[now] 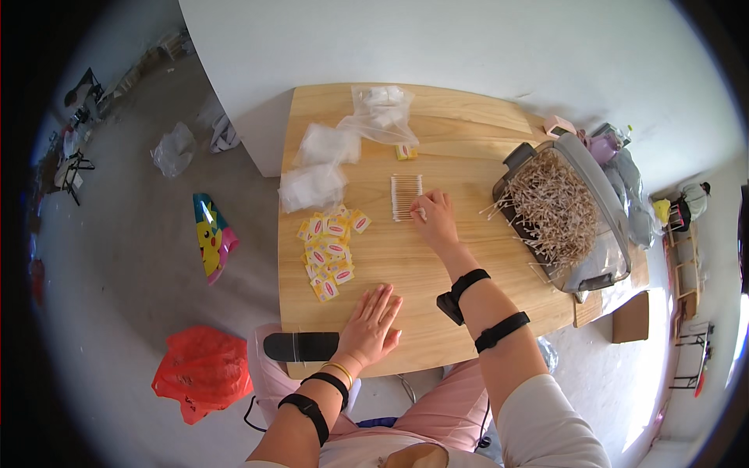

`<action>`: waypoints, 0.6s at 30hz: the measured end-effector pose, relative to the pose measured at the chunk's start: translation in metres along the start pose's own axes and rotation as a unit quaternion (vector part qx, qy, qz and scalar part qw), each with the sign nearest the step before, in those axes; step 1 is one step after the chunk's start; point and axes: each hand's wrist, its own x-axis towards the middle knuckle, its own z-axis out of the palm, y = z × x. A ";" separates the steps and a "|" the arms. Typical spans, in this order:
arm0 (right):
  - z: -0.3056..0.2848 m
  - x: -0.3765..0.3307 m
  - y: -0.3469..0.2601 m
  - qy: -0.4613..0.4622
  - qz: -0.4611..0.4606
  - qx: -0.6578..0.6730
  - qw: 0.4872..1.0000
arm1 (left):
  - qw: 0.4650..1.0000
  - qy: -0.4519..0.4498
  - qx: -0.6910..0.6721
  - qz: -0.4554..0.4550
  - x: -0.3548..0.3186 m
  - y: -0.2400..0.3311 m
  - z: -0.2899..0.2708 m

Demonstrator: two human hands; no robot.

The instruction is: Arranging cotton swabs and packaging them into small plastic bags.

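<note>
A neat row of cotton swabs lies side by side on the wooden table. At its lower right end, my right hand is closed in a pinch, with a small white swab tip showing at the fingers. My left hand rests flat near the table's front edge, fingers stretched and nothing in it. Just beyond it is a loose pile of small yellow and white printed packets or cards. A grey plastic bin on the right holds a large heap of loose cotton swabs.
Clear plastic bags lie at the table's left, with another bag behind. A small yellow box sits beyond the swab row. A black flat piece lies at the front left corner. On the floor is a red bag.
</note>
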 end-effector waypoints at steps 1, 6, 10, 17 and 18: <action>0.001 0.000 -0.002 -0.002 0.005 0.005 1.000 | 1.000 0.001 0.000 -0.001 0.000 0.000 0.000; 0.003 0.001 -0.004 -0.006 0.011 0.010 1.000 | 1.000 0.002 0.004 -0.002 0.000 0.000 -0.001; 0.004 0.002 0.000 -0.018 0.016 0.005 1.000 | 1.000 -0.004 0.009 -0.001 0.000 0.001 0.000; 0.007 0.003 -0.003 0.012 0.010 0.010 1.000 | 1.000 -0.013 0.009 -0.003 0.000 0.000 0.000; 0.009 0.004 -0.005 0.013 0.011 0.011 1.000 | 1.000 -0.013 0.010 -0.003 0.000 -0.001 0.000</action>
